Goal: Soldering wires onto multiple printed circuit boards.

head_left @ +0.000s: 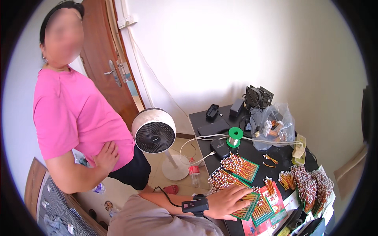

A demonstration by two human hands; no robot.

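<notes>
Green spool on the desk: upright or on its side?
Upright: the spool shows one flange on top, with silvery wire wound beneath it.

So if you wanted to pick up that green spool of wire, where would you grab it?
Probably by the rim of its upper disc, coming from above. The spool stands on end with that round face up and uncovered. The clear bag is close on its right and a black gadget on its left, so a sideways grip looks more awkward.
</notes>
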